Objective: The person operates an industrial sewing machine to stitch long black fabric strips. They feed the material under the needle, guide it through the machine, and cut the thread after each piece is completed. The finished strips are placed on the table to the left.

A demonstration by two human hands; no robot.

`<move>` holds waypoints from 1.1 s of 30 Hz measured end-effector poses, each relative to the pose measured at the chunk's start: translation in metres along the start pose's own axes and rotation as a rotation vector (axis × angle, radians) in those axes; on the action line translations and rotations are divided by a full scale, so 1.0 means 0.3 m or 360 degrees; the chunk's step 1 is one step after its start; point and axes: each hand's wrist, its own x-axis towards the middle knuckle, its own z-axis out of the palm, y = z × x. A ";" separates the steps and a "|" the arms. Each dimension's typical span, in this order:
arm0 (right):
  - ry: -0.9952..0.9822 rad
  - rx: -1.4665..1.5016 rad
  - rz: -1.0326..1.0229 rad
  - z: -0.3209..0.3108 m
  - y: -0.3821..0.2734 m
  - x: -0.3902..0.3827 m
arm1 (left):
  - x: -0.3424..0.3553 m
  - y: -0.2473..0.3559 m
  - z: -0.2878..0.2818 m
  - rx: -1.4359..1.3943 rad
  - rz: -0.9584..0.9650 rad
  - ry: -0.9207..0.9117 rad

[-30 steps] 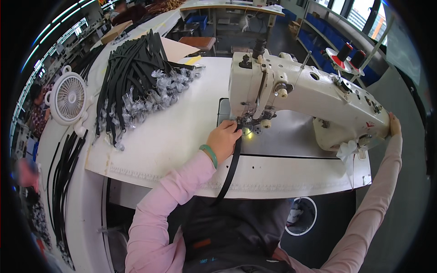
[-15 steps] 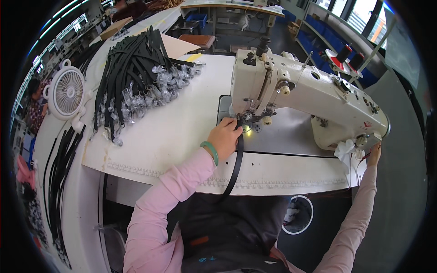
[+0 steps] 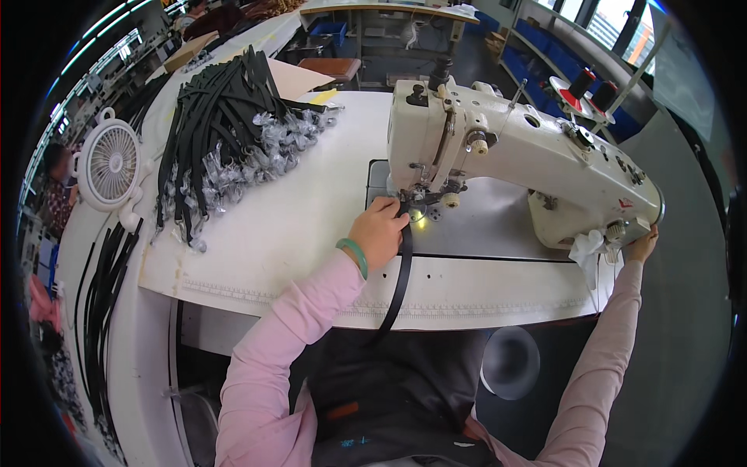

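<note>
My left hand [image 3: 379,233], with a green bangle at the wrist, pinches a black strap [image 3: 403,272] beside the needle area of a white sewing machine [image 3: 498,132]. The strap runs from my fingers down over the table's front edge toward my lap. Its end under the presser foot is partly hidden by my fingers and the machine head. At the machine's far right end, my right hand [image 3: 643,244] is curled around the handwheel [image 3: 661,204]. A small lamp lights the metal plate by the needle.
Left of the machine lies a heap of black straps [image 3: 226,117] with plastic-wrapped ends. A white fan [image 3: 113,163] stands beyond it, above more loose black strips [image 3: 105,311]. Thread spools [image 3: 580,84] stand behind the machine. A round grey bin-like shape [image 3: 510,363] is under the table.
My right hand has shifted slightly upward on the handwheel. My left hand stays at the needle with the strap. The whole view has moved a little.
</note>
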 end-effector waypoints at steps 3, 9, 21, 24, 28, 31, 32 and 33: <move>-0.0072 -0.0148 -0.0043 0.032 0.000 -0.019 | -0.016 -0.018 0.002 0.0013 -0.0033 -0.0014; -0.0313 -0.0707 -0.0164 0.107 -0.089 0.072 | -0.033 -0.024 -0.021 0.0153 -0.0044 -0.0067; -0.0077 -0.0518 -0.0223 -0.054 0.136 -0.042 | -0.011 -0.025 0.009 0.0054 -0.0038 -0.0032; -0.0006 -0.0161 -0.0154 0.047 0.058 -0.090 | -0.035 -0.044 0.008 0.0154 -0.0028 -0.0030; -0.0130 -0.0511 -0.0007 -0.036 0.004 0.038 | -0.009 -0.027 0.014 0.0112 0.0005 -0.0012; -0.0191 -0.0898 -0.0246 0.026 -0.043 0.100 | -0.012 -0.036 -0.002 0.0085 -0.0033 -0.0010; -0.0221 -0.1026 -0.0390 0.054 -0.056 0.118 | -0.020 -0.036 -0.012 0.0084 -0.0048 -0.0015; -0.0357 -0.1256 -0.0396 0.048 -0.086 0.182 | -0.024 -0.030 -0.013 0.0058 -0.0045 -0.0010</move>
